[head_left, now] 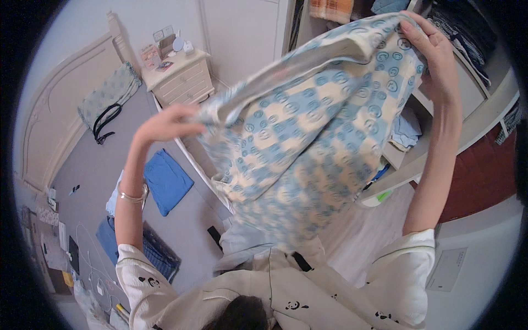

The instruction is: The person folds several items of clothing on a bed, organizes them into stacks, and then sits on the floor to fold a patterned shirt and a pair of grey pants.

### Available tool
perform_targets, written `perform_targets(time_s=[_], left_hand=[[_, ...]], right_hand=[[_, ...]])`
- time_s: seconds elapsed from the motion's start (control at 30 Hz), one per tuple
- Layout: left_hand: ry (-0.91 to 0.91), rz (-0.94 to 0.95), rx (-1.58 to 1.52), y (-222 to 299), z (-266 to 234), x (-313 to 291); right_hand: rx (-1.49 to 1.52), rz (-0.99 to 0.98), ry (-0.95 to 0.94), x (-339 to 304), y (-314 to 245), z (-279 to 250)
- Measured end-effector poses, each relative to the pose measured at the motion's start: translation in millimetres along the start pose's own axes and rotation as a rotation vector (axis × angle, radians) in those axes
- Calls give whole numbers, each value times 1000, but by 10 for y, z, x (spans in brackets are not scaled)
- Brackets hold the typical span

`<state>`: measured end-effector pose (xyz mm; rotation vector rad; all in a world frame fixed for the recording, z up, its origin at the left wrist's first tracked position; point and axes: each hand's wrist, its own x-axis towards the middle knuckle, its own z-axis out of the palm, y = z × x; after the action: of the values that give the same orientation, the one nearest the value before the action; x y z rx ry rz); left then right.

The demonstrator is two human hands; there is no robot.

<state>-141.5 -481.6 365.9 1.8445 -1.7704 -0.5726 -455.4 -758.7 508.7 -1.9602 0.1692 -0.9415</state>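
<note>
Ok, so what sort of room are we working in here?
Most likely a bedroom: there is a bed with a pale headboard on the left, a pale nightstand near it, and shelves holding clothes on the right.

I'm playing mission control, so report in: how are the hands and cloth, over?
Right hand gripping a blue-and-cream cloth by one end. Left hand holding its other end. Cloth hanging between, blurred. Shelf beyond, right side; contact unclear.
</note>
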Motion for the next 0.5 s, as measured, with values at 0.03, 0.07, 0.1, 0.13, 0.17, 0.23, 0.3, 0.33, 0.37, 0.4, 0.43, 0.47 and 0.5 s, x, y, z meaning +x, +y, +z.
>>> perform_targets(time_s=[0.03, 0.07, 0.1, 0.13, 0.17, 0.23, 0.3, 0.33, 0.37, 0.4, 0.43, 0.47, 0.5], left_hand=[[142, -6, -125, 82, -155, -75], [279, -7, -258, 158, -257, -97], [422, 44, -449, 250, -296, -86], [561, 96, -642, 356, -310, -54], [571, 100, -626, 556, -368, -83], [681, 113, -602, 749, -394, 19], [683, 79, -482, 825, -466, 106], [684, 33, -363, 845, -535, 156], [711, -31, -203, 789, -591, 302], [704, -28, -210, 794, -509, 399], [762, -53, -246, 845, -395, 531], [832, -83, -272, 904, -311, 635], [887, 22, -153, 959, -198, 716]], right_hand=[[-7, -10, 6, 39, -4, -142], [-164, -10, -40, 51, 20, -263], [-311, -10, -92, 54, 66, -337], [-316, -15, -90, 35, 95, -407], [-220, -15, -133, 16, 103, -472], [-159, -5, -164, -9, 136, -518], [-183, 43, -46, -28, 161, -417], [-190, 68, 11, -36, 190, -354], [-379, 104, 22, -6, 239, -336], [-304, 196, 108, 8, 330, -238], [-127, 284, 143, -57, 357, -142], [61, 359, 168, -127, 339, 34], [204, 386, 37, -209, 349, 102]])
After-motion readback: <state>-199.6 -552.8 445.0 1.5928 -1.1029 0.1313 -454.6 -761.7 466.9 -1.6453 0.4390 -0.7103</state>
